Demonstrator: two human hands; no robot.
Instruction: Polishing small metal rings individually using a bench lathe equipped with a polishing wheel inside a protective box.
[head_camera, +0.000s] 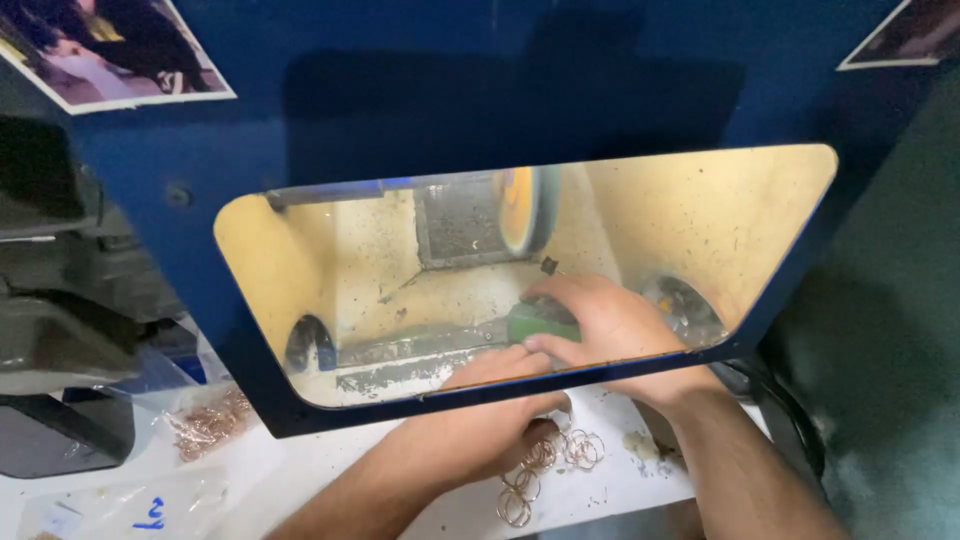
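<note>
My right hand (610, 325) reaches into the window of a blue polishing cabinet (400, 90) and grips a green rounded object (540, 322) below a spinning buffing wheel (520, 210). My left hand (490, 430) rests on the white bench at the cabinet's lower edge. Its fingers are curled over several thin copper-coloured rings (560, 455) that lie on the bench; whether it grips any of them is hidden.
A pile of similar rings (210, 422) lies at the left near clear plastic bags (110, 500). Dark machine parts (50, 330) stand at the far left. Photos (110, 50) are stuck on the cabinet. A black cable (790, 420) runs at the right.
</note>
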